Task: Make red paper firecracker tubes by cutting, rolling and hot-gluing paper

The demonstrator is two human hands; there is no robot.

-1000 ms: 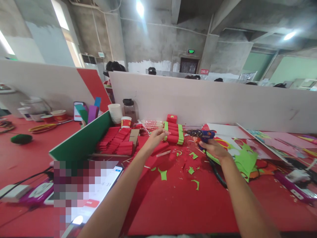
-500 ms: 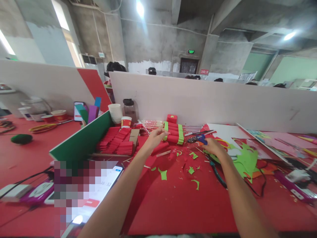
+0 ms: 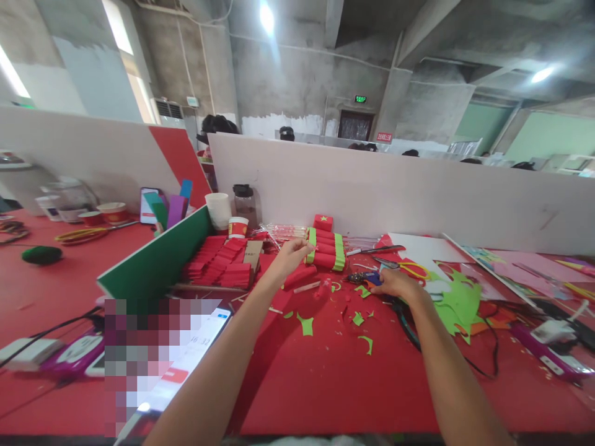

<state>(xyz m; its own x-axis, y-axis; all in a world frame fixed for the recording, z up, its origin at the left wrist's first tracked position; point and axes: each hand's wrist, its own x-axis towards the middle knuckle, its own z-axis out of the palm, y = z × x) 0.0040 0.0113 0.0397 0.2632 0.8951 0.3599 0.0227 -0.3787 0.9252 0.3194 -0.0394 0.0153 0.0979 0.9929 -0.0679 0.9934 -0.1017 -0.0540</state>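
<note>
My left hand (image 3: pixel 294 253) is pinched near the red rolls with green bands (image 3: pixel 325 249), its fingertips on a small red piece (image 3: pixel 315 249) too small to name. My right hand (image 3: pixel 396 284) is closed on the blue handles of a pair of pliers (image 3: pixel 365 277), low over the red table among scraps. Just behind that hand lie scissors with yellow handles (image 3: pixel 415 269). A green sheet with cut-outs (image 3: pixel 458 294) is to its right. Several green scraps (image 3: pixel 306 325) are scattered between my forearms. A red box with a yellow star (image 3: pixel 323 222) stands behind the rolls.
A stack of red pieces (image 3: pixel 218 265) lies left of my left hand, beside a green board (image 3: pixel 153 260). Paper cups (image 3: pixel 218 212) and a bottle (image 3: pixel 244 205) stand behind. A lit phone (image 3: pixel 195 347) lies front left. A white partition (image 3: pixel 395 198) closes the back.
My right hand has moved down and a little left with the pliers, uncovering the yellow-handled scissors. My left hand holds almost the same place.
</note>
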